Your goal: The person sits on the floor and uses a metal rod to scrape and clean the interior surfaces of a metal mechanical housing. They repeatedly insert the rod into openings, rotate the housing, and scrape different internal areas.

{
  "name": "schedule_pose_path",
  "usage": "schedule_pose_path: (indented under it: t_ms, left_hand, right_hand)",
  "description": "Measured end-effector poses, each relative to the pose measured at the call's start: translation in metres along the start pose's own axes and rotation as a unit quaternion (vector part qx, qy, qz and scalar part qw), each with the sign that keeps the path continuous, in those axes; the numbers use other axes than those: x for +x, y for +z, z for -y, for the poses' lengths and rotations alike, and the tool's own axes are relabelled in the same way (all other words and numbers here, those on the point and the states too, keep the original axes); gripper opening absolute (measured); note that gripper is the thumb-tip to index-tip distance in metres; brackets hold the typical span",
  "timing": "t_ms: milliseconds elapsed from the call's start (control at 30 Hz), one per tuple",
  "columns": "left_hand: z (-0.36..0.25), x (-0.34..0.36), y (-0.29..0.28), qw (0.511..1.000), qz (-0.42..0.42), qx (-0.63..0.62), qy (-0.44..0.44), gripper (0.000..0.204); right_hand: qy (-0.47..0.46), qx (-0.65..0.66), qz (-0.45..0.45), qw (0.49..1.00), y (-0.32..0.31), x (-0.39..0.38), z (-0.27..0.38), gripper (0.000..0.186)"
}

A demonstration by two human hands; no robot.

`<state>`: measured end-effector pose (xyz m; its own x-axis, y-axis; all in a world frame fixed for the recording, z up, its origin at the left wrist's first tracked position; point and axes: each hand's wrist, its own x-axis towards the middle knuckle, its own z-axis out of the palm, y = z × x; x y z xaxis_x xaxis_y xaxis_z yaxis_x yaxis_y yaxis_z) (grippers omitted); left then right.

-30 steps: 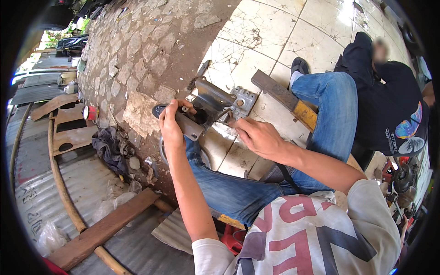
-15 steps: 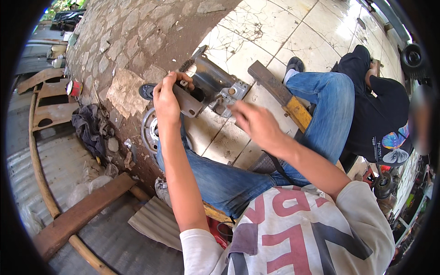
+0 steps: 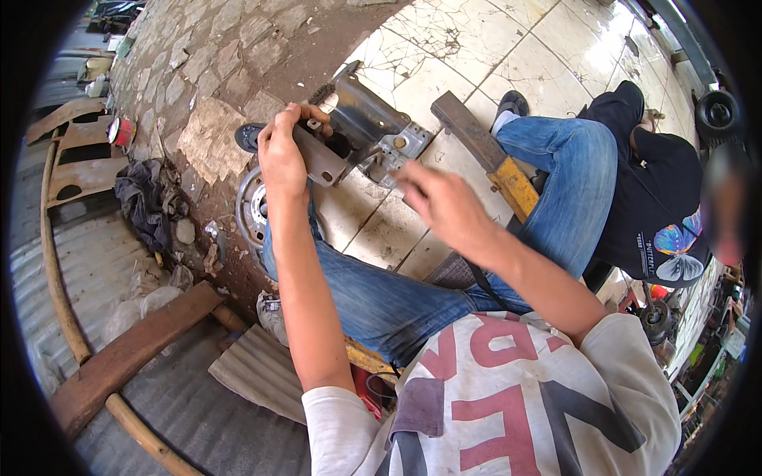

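Note:
A metal bracket assembly rests over the tiled floor in front of me. It has a dark curved body (image 3: 367,109), a grey plate with holes (image 3: 406,143) and a slotted metal arm (image 3: 319,161) on its near left side. My left hand (image 3: 283,147) is wrapped round the far end of the slotted arm, thumb and fingers curled over it. At the near edge of the grey plate is my right hand (image 3: 448,202), its fingers bent and pressed together, slightly blurred. Whatever lies between those fingertips is hidden or too small to name.
A rusty and yellow metal beam (image 3: 488,155) lies beside my right leg. Close by on the right crouches another person in a black shirt (image 3: 655,198). A wheel rim (image 3: 252,208) sits left of my knee. Wooden planks (image 3: 139,353) and corrugated sheets (image 3: 262,373) fill the lower left.
My right fingertips have shifted a little up and left along the grey plate. My left hand keeps its hold on the slotted arm. The whole view has shifted slightly.

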<state>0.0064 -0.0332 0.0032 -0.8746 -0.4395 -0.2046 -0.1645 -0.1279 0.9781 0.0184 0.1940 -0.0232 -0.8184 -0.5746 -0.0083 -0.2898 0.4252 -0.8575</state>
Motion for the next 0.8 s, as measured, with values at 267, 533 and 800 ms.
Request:
schedule_pose_path:
  t_ms: [267, 533, 800]
  left_hand:
    - [0.001, -0.001, 0.006, 1.000, -0.011, -0.006, 0.005, 0.037]
    - [0.001, 0.000, 0.011, 1.000, 0.001, 0.001, 0.013, 0.037]
    - [0.001, -0.001, 0.011, 1.000, -0.002, 0.003, 0.013, 0.038]
  right_hand:
    - [-0.031, -0.021, 0.011, 0.999, -0.009, 0.008, -0.001, 0.013]
    - [-0.051, -0.044, 0.026, 0.997, -0.023, 0.019, 0.002, 0.012]
    - [-0.047, -0.093, 0.061, 0.993, -0.025, 0.020, 0.008, 0.010]
